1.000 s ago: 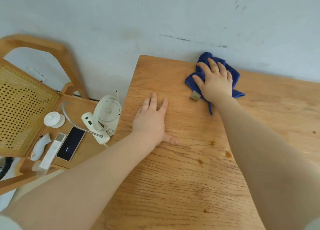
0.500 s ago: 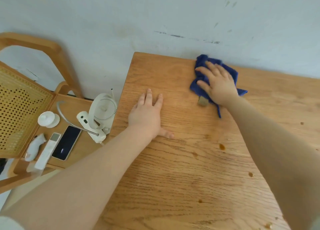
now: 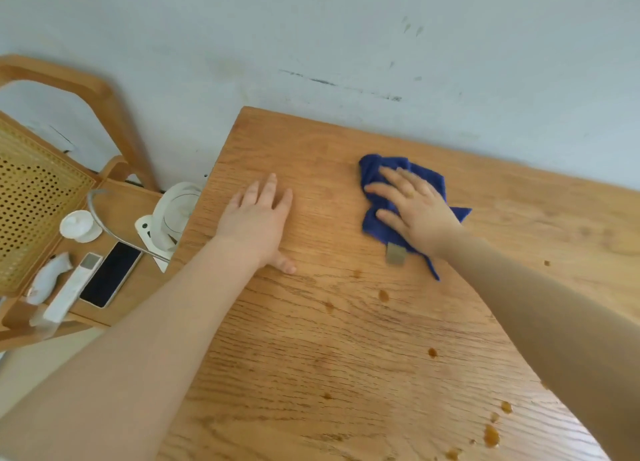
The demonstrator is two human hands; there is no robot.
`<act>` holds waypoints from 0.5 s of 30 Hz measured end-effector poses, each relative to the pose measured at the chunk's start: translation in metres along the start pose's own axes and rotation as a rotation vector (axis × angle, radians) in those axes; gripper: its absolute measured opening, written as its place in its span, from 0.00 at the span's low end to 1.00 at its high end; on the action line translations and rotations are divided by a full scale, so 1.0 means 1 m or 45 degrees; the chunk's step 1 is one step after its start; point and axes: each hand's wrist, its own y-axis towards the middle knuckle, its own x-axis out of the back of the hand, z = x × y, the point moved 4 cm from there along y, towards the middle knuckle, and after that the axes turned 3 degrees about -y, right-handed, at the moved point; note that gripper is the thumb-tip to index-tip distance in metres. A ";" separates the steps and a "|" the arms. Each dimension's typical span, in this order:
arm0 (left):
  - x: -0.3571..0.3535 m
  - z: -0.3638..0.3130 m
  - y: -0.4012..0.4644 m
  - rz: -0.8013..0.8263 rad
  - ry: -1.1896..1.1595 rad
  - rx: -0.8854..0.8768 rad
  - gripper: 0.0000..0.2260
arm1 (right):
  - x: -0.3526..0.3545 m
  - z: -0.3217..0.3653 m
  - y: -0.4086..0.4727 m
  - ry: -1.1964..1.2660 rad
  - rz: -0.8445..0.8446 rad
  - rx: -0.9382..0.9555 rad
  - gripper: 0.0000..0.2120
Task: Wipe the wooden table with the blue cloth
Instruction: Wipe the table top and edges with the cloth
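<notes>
1. Nearest me, I see brown droplets [image 3: 491,435] spotting the oak-grained wooden surface [image 3: 346,356] at its lower right.
2. My left hand [image 3: 258,223] lies flat on the surface, fingers spread, its grip released and grasping nothing.
3. My right hand [image 3: 417,212] presses palm-down on the crumpled blue cloth [image 3: 375,225], fingers splayed over it, not clenched; a grey tag [image 3: 396,253] sticks out beneath.
4. Left, a wooden side tray [image 3: 121,297] carries a black phone [image 3: 110,274] and a white fan [image 3: 175,211].
5. Farthest is the pale scuffed wall [image 3: 346,44].
</notes>
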 end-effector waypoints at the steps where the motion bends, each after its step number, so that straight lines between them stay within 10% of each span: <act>1: -0.002 -0.002 -0.003 -0.009 -0.025 0.017 0.53 | 0.002 -0.013 0.012 0.004 -0.043 -0.088 0.28; 7: -0.008 -0.043 -0.026 -0.024 -0.158 -0.319 0.39 | 0.006 -0.033 0.037 -0.017 0.005 -0.354 0.23; 15: 0.006 -0.110 -0.009 -0.030 -0.205 -0.285 0.47 | 0.005 -0.027 -0.040 -0.072 0.051 0.310 0.27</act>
